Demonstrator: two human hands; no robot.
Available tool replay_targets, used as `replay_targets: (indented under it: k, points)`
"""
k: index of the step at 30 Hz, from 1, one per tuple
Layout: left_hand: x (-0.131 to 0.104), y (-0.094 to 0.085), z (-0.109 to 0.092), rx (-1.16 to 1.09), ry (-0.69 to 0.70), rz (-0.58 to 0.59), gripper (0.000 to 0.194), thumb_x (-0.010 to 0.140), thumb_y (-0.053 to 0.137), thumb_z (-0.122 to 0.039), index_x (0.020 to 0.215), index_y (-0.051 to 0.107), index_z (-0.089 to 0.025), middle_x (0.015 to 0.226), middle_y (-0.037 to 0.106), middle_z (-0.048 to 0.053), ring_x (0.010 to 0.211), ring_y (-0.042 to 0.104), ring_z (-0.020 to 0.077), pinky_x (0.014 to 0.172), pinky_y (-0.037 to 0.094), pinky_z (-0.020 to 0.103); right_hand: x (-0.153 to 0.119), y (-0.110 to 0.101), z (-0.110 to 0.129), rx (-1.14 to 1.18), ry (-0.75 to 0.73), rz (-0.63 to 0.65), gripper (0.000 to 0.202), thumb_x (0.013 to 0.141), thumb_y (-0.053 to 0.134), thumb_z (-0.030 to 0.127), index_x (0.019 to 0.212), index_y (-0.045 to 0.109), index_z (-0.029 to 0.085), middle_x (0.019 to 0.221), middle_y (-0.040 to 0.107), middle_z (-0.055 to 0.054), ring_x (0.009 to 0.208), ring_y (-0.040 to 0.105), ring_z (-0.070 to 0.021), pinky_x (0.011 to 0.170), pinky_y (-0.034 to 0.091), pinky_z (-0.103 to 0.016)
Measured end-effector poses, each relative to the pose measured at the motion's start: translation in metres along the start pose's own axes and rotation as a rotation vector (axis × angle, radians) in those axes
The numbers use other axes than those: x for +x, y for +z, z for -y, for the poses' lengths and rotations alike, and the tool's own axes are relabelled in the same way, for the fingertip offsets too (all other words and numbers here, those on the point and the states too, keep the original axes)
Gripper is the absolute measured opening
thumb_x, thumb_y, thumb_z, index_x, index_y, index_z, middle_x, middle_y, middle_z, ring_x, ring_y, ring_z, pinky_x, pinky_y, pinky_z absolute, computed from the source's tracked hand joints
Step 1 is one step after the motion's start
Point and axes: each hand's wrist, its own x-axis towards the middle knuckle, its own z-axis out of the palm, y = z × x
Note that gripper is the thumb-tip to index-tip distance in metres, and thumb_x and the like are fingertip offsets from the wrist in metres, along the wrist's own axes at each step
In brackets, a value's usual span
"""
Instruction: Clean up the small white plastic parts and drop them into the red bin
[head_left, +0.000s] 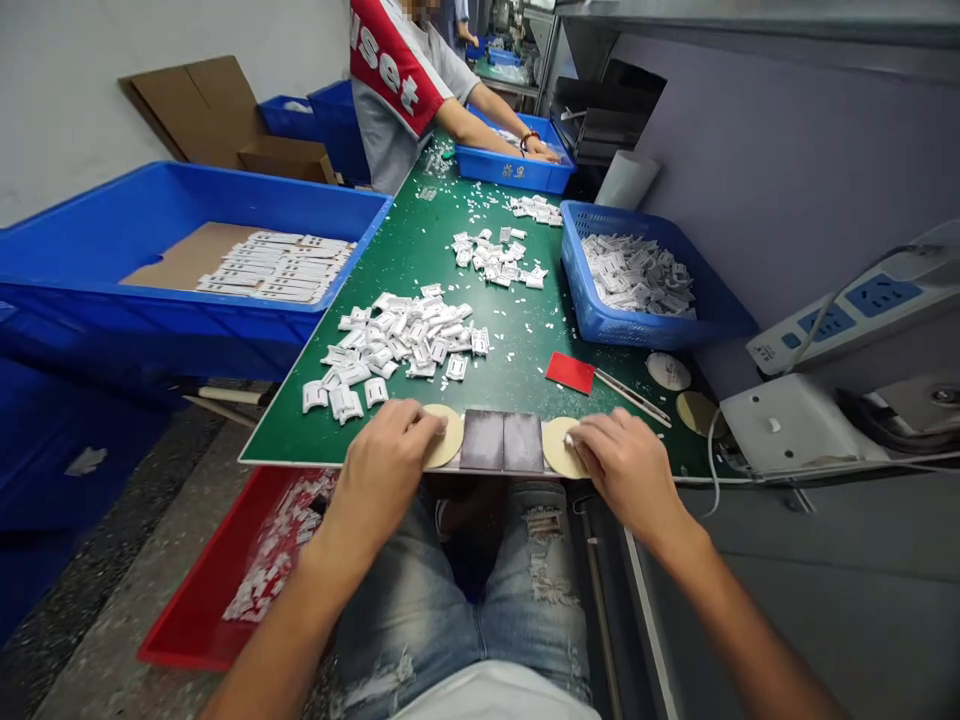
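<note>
My left hand [394,445] is closed in a pinch over a round pale-yellow disc [451,440] at the table's front edge; what its fingertips hold is mostly hidden. My right hand [626,465] pinches a small white plastic part [571,439] above a second pale-yellow disc [556,452]. Between the discs lie two dark grey rectangular plates [482,440], side by side. Past my left hand is a heap of white moulded plastic parts [405,335]. A red rectangular piece [570,372] and metal tweezers [634,395] lie beyond my right hand.
A blue basket [574,300] of white parts stands at right, near a power strip [862,310]. A large blue bin [75,300] adjoins the green table [517,345] at left. A red bin [195,610] sits below. A co-worker [397,95] reaches into a blue tray [517,172].
</note>
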Motion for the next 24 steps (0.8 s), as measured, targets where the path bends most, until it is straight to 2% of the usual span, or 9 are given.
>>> replay_targets:
  k: [3,8,11,14,16,18,19,22,24]
  points:
    - [-0.004,-0.002,0.001,-0.030,-0.013,0.001,0.019,0.092,0.048,-0.018,0.096,0.066,-0.023,0.088,0.059,0.006,0.084,0.052,0.0218,0.072,0.038,0.031,-0.006,0.000,0.003,0.017,0.028,-0.015,0.018,0.096,0.048,0.024,0.096,0.066,0.021,0.095,0.068,-0.006,0.080,0.048,-0.0196,0.068,0.032,-0.033]
    - [-0.004,-0.004,0.000,-0.006,-0.054,0.005,0.017,0.091,0.050,-0.019,0.091,0.066,-0.021,0.087,0.060,0.007,0.083,0.051,0.0225,0.072,0.038,0.033,-0.005,0.003,0.001,0.002,0.027,-0.001,0.019,0.097,0.047,0.026,0.093,0.066,0.022,0.093,0.068,-0.006,0.080,0.048,-0.0198,0.068,0.031,-0.034]
    - [-0.004,-0.002,-0.001,-0.042,-0.071,0.006,0.017,0.091,0.050,-0.019,0.096,0.066,-0.022,0.089,0.060,0.007,0.084,0.052,0.0220,0.074,0.039,0.032,-0.003,0.004,-0.001,0.027,0.026,0.018,0.018,0.096,0.048,0.026,0.097,0.065,0.021,0.096,0.068,-0.006,0.081,0.049,-0.0193,0.069,0.033,-0.034]
    - [-0.003,0.000,-0.002,-0.018,-0.064,-0.016,0.014,0.090,0.053,-0.019,0.093,0.067,-0.022,0.088,0.062,0.007,0.086,0.052,0.0233,0.076,0.039,0.034,0.000,0.001,-0.001,0.034,0.036,0.038,0.017,0.095,0.048,0.024,0.095,0.065,0.021,0.092,0.067,-0.006,0.080,0.050,-0.0196,0.069,0.035,-0.034]
    - [-0.009,-0.002,-0.004,0.003,-0.053,-0.026,0.013,0.088,0.055,-0.021,0.088,0.067,-0.023,0.085,0.062,0.007,0.084,0.052,0.0240,0.074,0.038,0.035,-0.005,-0.003,0.002,0.075,0.041,0.049,0.018,0.095,0.047,0.021,0.094,0.065,0.021,0.092,0.067,-0.006,0.082,0.052,-0.0205,0.070,0.039,-0.035]
    - [-0.025,-0.008,-0.005,0.020,-0.049,-0.042,0.013,0.087,0.055,-0.021,0.086,0.067,-0.025,0.081,0.062,0.006,0.079,0.052,0.0236,0.070,0.037,0.034,-0.020,-0.006,0.008,0.174,0.044,0.027,0.018,0.094,0.047,0.018,0.096,0.064,0.023,0.094,0.066,-0.007,0.086,0.055,-0.0217,0.073,0.043,-0.036]
    - [-0.036,-0.010,-0.006,0.038,-0.051,-0.058,0.014,0.086,0.056,-0.021,0.087,0.068,-0.027,0.079,0.063,0.005,0.077,0.052,0.0236,0.068,0.037,0.035,-0.030,-0.006,0.011,0.235,0.052,-0.014,0.019,0.093,0.047,0.017,0.099,0.064,0.024,0.095,0.066,-0.007,0.087,0.056,-0.0221,0.076,0.045,-0.037]
    - [-0.066,-0.016,-0.007,-0.011,-0.081,-0.182,0.022,0.087,0.055,-0.024,0.102,0.068,-0.031,0.088,0.067,0.003,0.078,0.056,0.0225,0.069,0.041,0.034,-0.058,-0.001,0.019,0.360,0.178,-0.286,0.035,0.091,0.051,0.016,0.123,0.058,0.029,0.106,0.064,-0.008,0.095,0.058,-0.0242,0.082,0.048,-0.041]
    - [-0.072,-0.017,-0.010,-0.110,-0.101,-0.225,0.028,0.090,0.051,-0.026,0.114,0.064,-0.032,0.095,0.067,0.003,0.082,0.060,0.0208,0.073,0.045,0.032,-0.064,0.003,0.025,0.468,0.308,-0.394,0.034,0.092,0.052,0.021,0.124,0.059,0.031,0.110,0.062,-0.009,0.100,0.059,-0.0252,0.083,0.049,-0.041]
